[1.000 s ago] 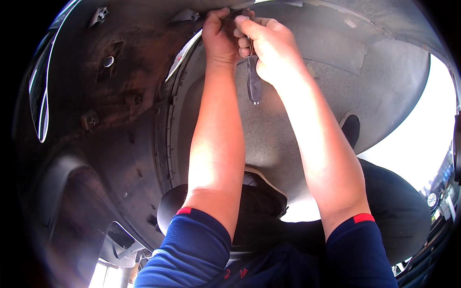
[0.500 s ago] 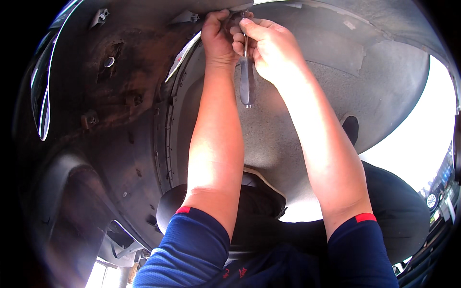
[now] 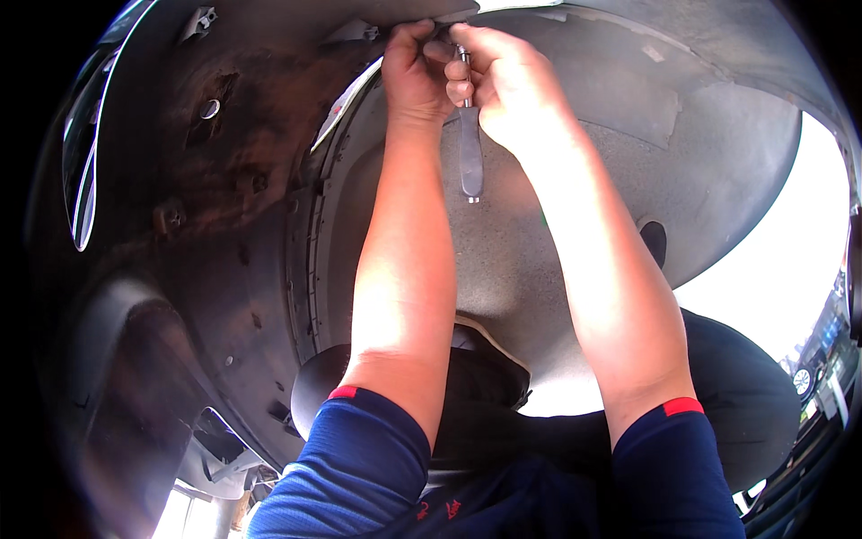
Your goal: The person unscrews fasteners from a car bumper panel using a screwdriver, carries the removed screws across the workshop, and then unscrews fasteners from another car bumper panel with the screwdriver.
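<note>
Tool [image 3: 470, 148] held by metal shaft [image 3: 467, 103] in right hand [image 3: 512, 81], handle [image 3: 471, 171] hanging down, likely for fine control. Left hand [image 3: 413, 76] near dark panel [image 3: 278, 90], possibly bracing; grasp cannot be told.

- The right hand [image 3: 507, 76], at upper centre of the frame, holds a grey-handled driver [image 3: 471, 157], handle end downward.
- The left hand [image 3: 413, 76] is just beside; its grip is hidden.
- A dark curved car panel [image 3: 224, 193] occupies the left side.
</note>
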`<state>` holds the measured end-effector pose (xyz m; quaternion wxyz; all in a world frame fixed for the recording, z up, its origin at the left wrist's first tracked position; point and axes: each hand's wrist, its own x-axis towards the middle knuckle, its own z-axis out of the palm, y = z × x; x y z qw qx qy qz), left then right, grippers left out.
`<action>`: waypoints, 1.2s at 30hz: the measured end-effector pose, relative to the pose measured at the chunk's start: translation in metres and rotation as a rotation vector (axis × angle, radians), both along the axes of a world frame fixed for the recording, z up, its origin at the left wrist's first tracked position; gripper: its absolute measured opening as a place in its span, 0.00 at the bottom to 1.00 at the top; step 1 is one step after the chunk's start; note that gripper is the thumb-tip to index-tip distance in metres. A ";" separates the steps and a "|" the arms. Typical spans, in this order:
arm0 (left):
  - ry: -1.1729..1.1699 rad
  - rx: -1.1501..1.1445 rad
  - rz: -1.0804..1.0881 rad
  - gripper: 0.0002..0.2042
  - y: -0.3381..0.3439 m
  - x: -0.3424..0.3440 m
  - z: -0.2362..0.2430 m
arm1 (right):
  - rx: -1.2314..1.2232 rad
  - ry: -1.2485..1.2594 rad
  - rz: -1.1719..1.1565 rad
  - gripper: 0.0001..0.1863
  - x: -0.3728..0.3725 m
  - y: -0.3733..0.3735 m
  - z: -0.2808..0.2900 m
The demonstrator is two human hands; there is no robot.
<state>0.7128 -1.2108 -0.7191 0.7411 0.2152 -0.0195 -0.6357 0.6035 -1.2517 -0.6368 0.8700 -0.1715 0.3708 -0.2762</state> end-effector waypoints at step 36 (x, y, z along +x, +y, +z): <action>-0.089 0.034 0.204 0.16 -0.006 -0.003 0.009 | -0.079 0.207 0.118 0.07 0.007 0.003 0.004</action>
